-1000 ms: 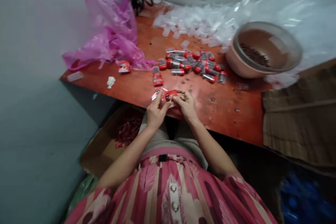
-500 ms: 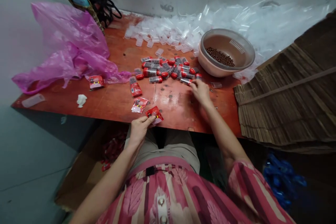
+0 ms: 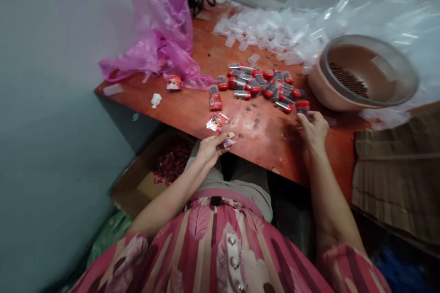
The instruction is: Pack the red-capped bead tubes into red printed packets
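Note:
My left hand (image 3: 210, 150), at the table's front edge, pinches a small red printed wrapper (image 3: 229, 140); the fingers cover part of it. Farther right, my right hand (image 3: 315, 129) is closed on a small red-capped tube (image 3: 302, 106) with dark contents, its cap end up. Beside that hand lies a heap of similar tubes (image 3: 240, 83), filled with dark balls. More printed wrappers (image 3: 217, 122) lie just beyond my left hand. Behind them, one tube has a red printed wrapper (image 3: 215, 101) over its lower part.
A bowl (image 3: 319, 78) of brown balls (image 3: 347, 80) stands at the right, before a large pile of clear plastic tubes (image 3: 275, 32). A pink plastic bag (image 3: 165, 23) lies at the left. Stacked brown cardboard (image 3: 395, 178) borders the right side. An open carton (image 3: 137, 187) with red packs sits below.
The view has swung left, so things appear farther right. My right hand has lifted a red-capped tube beside the heap. My left hand keeps its wrapper near the edge.

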The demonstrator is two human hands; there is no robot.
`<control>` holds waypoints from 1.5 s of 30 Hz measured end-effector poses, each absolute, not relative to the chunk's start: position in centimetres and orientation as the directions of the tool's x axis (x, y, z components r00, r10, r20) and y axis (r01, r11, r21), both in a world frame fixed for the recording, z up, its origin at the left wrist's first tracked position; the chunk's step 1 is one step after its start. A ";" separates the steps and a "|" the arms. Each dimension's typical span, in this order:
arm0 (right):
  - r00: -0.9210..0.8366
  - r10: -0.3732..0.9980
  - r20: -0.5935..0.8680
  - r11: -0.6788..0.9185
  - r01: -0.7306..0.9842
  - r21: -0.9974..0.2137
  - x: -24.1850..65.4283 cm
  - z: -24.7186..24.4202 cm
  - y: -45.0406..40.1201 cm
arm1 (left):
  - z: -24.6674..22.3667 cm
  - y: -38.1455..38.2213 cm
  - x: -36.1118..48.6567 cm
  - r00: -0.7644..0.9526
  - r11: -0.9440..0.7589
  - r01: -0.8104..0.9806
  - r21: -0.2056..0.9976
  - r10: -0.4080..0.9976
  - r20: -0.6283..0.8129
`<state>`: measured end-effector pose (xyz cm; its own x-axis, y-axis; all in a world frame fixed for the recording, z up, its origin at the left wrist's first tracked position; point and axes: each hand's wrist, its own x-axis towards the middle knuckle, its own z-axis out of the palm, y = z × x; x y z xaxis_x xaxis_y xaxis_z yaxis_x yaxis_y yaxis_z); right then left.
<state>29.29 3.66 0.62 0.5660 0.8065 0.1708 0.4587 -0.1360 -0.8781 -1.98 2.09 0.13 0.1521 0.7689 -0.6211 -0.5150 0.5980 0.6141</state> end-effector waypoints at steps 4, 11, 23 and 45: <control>0.175 0.982 -0.078 -0.121 0.251 -0.961 21.9 2.2 -1.7 | 0.0 2.1 -1.8 0.219 0.603 -0.588 0.538 0.760 -0.612; -0.132 0.958 -0.254 -0.209 0.282 -0.936 16.1 3.7 -3.2 | 1.0 1.6 -1.5 0.236 0.578 -0.641 0.505 0.775 -0.586; 0.066 0.983 -0.168 -0.177 0.153 -0.972 14.7 2.2 -3.6 | 1.7 1.1 -0.9 0.208 0.484 -0.565 0.668 0.867 -0.452; 0.268 0.938 -0.219 -0.127 -0.323 -0.938 8.5 -1.2 -4.0 | 1.0 -0.3 -0.6 0.168 0.383 -0.491 0.782 0.923 -0.347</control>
